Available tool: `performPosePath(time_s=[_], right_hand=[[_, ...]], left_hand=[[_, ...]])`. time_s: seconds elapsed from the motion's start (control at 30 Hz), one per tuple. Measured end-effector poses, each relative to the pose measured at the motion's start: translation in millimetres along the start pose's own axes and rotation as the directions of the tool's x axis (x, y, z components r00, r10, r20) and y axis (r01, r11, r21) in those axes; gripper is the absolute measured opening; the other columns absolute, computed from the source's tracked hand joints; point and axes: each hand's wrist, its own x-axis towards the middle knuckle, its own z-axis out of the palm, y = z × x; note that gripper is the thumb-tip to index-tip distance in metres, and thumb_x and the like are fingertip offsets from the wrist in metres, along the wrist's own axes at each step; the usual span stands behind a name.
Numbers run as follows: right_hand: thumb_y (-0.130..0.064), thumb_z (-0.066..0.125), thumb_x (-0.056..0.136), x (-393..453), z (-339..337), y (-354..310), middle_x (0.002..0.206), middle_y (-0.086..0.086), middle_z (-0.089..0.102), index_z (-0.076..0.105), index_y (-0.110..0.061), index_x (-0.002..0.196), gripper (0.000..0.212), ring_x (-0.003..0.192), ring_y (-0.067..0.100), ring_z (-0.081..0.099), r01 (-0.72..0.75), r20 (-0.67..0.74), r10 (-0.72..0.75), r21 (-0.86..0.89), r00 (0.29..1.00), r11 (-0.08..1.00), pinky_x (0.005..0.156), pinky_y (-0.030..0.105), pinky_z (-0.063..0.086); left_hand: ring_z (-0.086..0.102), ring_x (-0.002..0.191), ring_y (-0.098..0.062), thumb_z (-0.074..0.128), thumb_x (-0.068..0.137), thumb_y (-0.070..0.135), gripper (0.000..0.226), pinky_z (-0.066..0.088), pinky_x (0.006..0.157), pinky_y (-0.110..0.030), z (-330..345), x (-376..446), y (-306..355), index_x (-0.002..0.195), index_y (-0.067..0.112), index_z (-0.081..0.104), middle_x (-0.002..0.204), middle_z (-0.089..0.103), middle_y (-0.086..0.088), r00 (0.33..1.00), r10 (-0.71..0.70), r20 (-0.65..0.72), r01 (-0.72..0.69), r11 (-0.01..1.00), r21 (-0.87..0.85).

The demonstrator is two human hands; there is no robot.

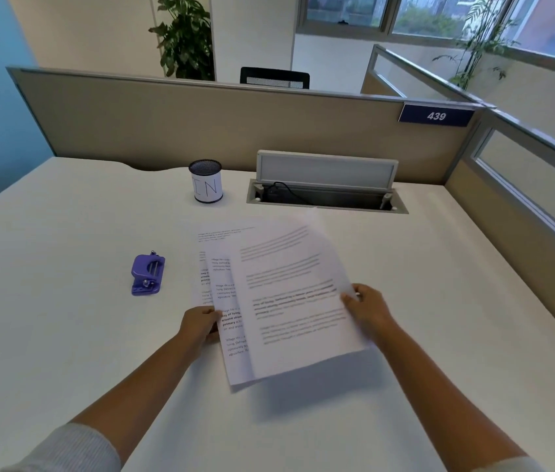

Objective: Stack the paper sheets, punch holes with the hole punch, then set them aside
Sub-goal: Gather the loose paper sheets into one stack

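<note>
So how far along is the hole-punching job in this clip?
Early. Nothing looks finished: the paper sheets are fanned out and overlapping, not squared up. In hand: the left hand pins the lower sheets while the right hand holds the top sheet's edge, apparently lifted. Left to do: aligning, punching with the untouched purple hole punch, then setting aside.

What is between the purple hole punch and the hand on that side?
Nothing: in the head view, only bare white desk lies between the hole punch and the left hand, which grips the paper sheets.
</note>
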Motion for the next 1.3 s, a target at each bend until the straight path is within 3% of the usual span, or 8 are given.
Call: performPosePath(time_s=[0.17, 0.27, 0.43, 0.53, 0.63, 0.83, 1.0, 1.3], right_hand=[[-0.016, 0.052, 0.091, -6, 40, 3, 0.121, 0.013, 0.062, 0.058, -0.006, 0.116, 0.028, 0.107, 0.028, 0.058, -0.028, 0.058, 0.03, -0.039, 0.998, 0.999, 0.077, 0.022, 0.035], [-0.016, 0.049, 0.092, -8, 49, 2, 0.124, 0.01, 0.06, 0.056, -0.007, 0.119, 0.029, 0.111, 0.026, 0.056, -0.03, 0.073, 0.034, -0.061, 0.997, 0.998, 0.078, 0.02, 0.033], [-0.018, 0.05, 0.092, -9, 51, 4, 0.125, 0.009, 0.059, 0.055, -0.009, 0.12, 0.031, 0.11, 0.025, 0.057, -0.022, 0.089, 0.032, -0.105, 0.996, 0.994, 0.079, 0.021, 0.034], [-0.022, 0.055, 0.089, -10, 46, 8, 0.117, 0.007, 0.064, 0.058, -0.011, 0.113, 0.027, 0.094, 0.019, 0.058, -0.021, 0.077, 0.027, -0.072, 0.997, 0.997, 0.077, 0.022, 0.037], [-0.028, 0.066, 0.083, -6, 37, 12, 0.111, 0.004, 0.066, 0.058, -0.014, 0.107, 0.029, 0.094, 0.018, 0.061, -0.016, 0.102, 0.004, 0.121, 0.995, 0.993, 0.082, 0.03, 0.048], [-0.047, 0.082, 0.056, -1, 16, 2, 0.119, 0.007, 0.065, 0.051, -0.016, 0.122, 0.079, 0.102, 0.022, 0.066, -0.042, 0.253, -0.114, 0.537, 0.961, 0.842, 0.089, 0.042, 0.054], [-0.016, 0.069, 0.081, -1, -2, -24, 0.11, 0.005, 0.069, 0.059, -0.014, 0.117, 0.038, 0.096, 0.023, 0.068, 0.13, 0.109, -0.235, 0.58, 0.966, 0.804, 0.079, 0.037, 0.058], [-0.005, 0.063, 0.083, -10, -13, -42, 0.103, 0.004, 0.07, 0.062, -0.006, 0.109, 0.027, 0.086, 0.014, 0.069, 0.249, 0.034, -0.343, 0.618, 0.939, 0.745, 0.07, 0.024, 0.056]], left_hand=[[0.065, 0.076, -0.027, 0.044, 0.093, 0.009, 0.014, 0.058, 0.058, -0.035, 3, -1, -2, 0.092, 0.006, 0.058, 0.085, 0.066, -0.013, 0.999, -0.007, -0.045, 0.005, 0.999, -0.048], [0.065, 0.077, -0.028, 0.047, 0.093, 0.013, 0.016, 0.056, 0.07, -0.04, 6, -1, -4, 0.094, 0.002, 0.06, 0.087, 0.067, -0.014, 0.999, -0.003, -0.046, 0.0, 0.999, -0.053], [0.064, 0.076, -0.031, 0.054, 0.088, 0.006, 0.018, 0.055, 0.077, -0.045, 10, -2, -5, 0.072, 0.01, 0.062, 0.093, 0.066, -0.017, 0.994, 0.075, -0.077, -0.067, 0.992, 0.105], [0.063, 0.079, -0.031, 0.053, 0.089, 0.005, 0.02, 0.055, 0.078, -0.044, 12, -7, 0, 0.073, 0.013, 0.062, 0.094, 0.066, -0.014, 0.985, 0.152, -0.078, -0.138, 0.978, 0.156], [0.064, 0.077, -0.022, 0.051, 0.09, 0.007, 0.016, 0.056, 0.069, -0.034, 14, -15, 14, 0.083, 0.013, 0.063, 0.09, 0.066, -0.01, 0.969, 0.248, 0.003, -0.246, 0.96, 0.136], [0.066, 0.075, -0.015, 0.052, 0.09, 0.01, 0.017, 0.058, 0.063, -0.024, 23, -30, 46, 0.103, 0.01, 0.064, 0.087, 0.07, 0.001, 0.908, 0.399, 0.129, -0.408, 0.912, 0.047], [0.068, 0.072, -0.007, 0.053, 0.089, 0.01, 0.018, 0.058, 0.065, -0.023, 27, -41, 68, 0.102, 0.01, 0.065, 0.08, 0.073, 0.011, 0.834, 0.539, 0.114, -0.542, 0.841, -0.011], [0.067, 0.084, -0.003, 0.05, 0.09, 0.013, 0.021, 0.052, 0.066, -0.014, 24, -55, 72, 0.105, 0.023, 0.061, 0.091, 0.071, 0.022, 0.689, 0.713, 0.131, -0.717, 0.697, -0.025]])
